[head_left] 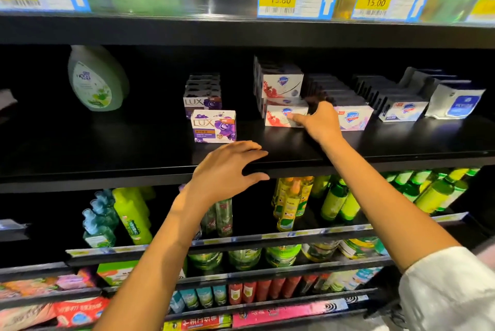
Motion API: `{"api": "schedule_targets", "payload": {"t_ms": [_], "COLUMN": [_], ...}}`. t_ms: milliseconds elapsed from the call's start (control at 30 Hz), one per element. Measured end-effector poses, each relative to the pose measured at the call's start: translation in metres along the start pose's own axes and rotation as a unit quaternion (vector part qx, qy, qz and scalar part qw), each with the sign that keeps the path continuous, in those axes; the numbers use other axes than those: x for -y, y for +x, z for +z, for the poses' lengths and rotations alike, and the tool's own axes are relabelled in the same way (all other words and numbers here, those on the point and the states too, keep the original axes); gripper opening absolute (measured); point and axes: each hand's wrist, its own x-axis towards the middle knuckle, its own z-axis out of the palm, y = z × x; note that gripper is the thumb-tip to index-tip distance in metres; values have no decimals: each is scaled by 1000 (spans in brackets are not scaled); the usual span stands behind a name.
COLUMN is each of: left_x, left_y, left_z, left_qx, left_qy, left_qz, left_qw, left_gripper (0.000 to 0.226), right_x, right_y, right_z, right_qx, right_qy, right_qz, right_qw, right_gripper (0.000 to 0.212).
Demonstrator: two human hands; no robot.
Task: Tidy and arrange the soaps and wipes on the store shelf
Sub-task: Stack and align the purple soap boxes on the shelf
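Nearest the camera, the left hand (227,169) is held flat over the front edge of the black shelf (134,153), fingers spread and holding nothing. Farther in, the right hand (320,123) is laid on a white Safeguard soap box (281,116), thumb against its front; whether it is gripped cannot be told. A purple Lux soap box (213,126) stands to its left, a wipes pack (455,102) at far right
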Motion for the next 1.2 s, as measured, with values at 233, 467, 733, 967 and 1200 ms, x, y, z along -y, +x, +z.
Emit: {"api": "schedule_targets", "payload": {"t_ms": [233, 467, 733, 967, 1200], "left_x": [0, -18, -37, -32, -35], "left_y": [1, 27, 55, 50, 49], "left_z": [3, -6, -1, -1, -1], "left_qx": [-30, -158, -137, -134, -139], "left_qy": [-54, -305, -561, -568, -525], "left_qz": [-15, -87, -159, -169, -171], "left_qw": [998, 935, 801, 795, 822], "left_gripper": [57, 48, 35, 34, 36], "right_x": [-6, 3, -9, -6, -7], "right_y": [-19, -46, -58, -60, -62], "right_z": [-12, -32, -35, -35, -37], "right_qx": [48, 115, 162, 223, 212], "right_qy": [183, 317, 365, 359, 358], "right_qz": [10, -36, -28, -54, -59], "right_qw": [982, 941, 916, 905, 907], "right_gripper": [37, 41, 41, 45, 39]}}
